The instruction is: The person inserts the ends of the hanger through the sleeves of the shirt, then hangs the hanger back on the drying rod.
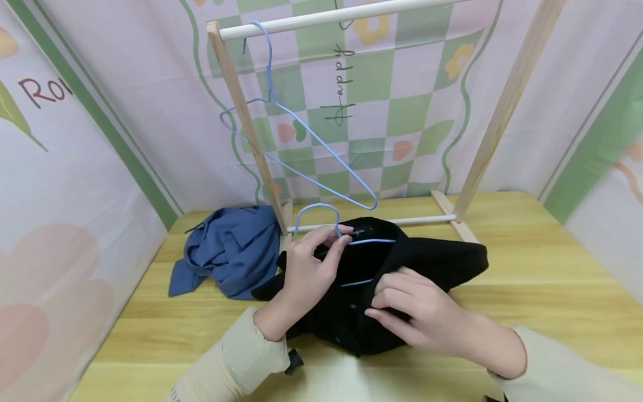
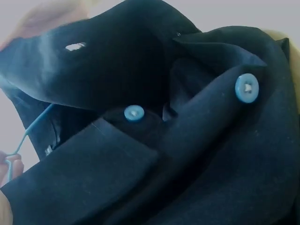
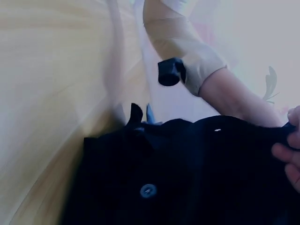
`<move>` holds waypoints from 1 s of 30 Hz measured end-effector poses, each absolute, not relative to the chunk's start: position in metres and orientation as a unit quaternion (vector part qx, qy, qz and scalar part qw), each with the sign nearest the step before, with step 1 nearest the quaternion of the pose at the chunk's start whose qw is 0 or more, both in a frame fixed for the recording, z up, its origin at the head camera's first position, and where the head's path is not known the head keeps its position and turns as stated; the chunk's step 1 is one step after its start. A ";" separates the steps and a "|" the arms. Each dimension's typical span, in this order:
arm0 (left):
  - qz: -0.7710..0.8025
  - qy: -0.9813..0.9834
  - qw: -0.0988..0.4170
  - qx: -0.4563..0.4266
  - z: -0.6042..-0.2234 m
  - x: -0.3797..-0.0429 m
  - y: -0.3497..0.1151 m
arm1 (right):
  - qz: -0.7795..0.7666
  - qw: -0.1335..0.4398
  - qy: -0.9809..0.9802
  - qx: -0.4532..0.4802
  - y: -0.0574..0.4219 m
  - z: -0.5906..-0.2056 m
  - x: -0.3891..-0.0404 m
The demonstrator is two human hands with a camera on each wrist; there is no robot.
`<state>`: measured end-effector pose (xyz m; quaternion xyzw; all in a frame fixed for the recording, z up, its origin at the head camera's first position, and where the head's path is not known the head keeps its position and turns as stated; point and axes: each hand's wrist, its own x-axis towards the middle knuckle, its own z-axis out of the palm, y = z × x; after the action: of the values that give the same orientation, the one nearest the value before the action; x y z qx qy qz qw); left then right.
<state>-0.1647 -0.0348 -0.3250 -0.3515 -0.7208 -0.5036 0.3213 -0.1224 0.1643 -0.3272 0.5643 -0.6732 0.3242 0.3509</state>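
Observation:
A black buttoned shirt (image 1: pixel 447 262) lies bunched in front of me, its collar open toward the rack. Inside it is a light blue hanger (image 1: pixel 372 241), whose hook sticks out above the neck opening. My left hand (image 1: pixel 306 268) pinches that hanger near the base of its hook. With curled fingers my right hand (image 1: pixel 419 307) holds the shirt's front edge. The left wrist view shows a button (image 2: pixel 247 88) and a buttonhole close up. In the right wrist view another button (image 3: pixel 148 191) shows, with right-hand fingers (image 3: pixel 293 154) at the edge.
Behind the shirt stands a wooden rack (image 1: pixel 494 111) with a white top rail (image 1: pixel 341 18). A second blue hanger (image 1: pixel 326 146) hangs at the rail's left end. Crumpled blue clothing (image 1: pixel 231 251) lies on the wooden table (image 1: pixel 542 268) by the rack's left foot.

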 end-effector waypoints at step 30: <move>-0.554 -0.730 0.268 -0.297 -0.325 -0.173 -0.045 | 0.157 0.251 -0.837 0.460 0.179 -0.352 -0.137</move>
<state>-0.1730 -0.0448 -0.3254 -0.2966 -0.7300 -0.5542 0.2683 -0.1374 0.1786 -0.3517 0.4602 -0.8370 0.1572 0.2509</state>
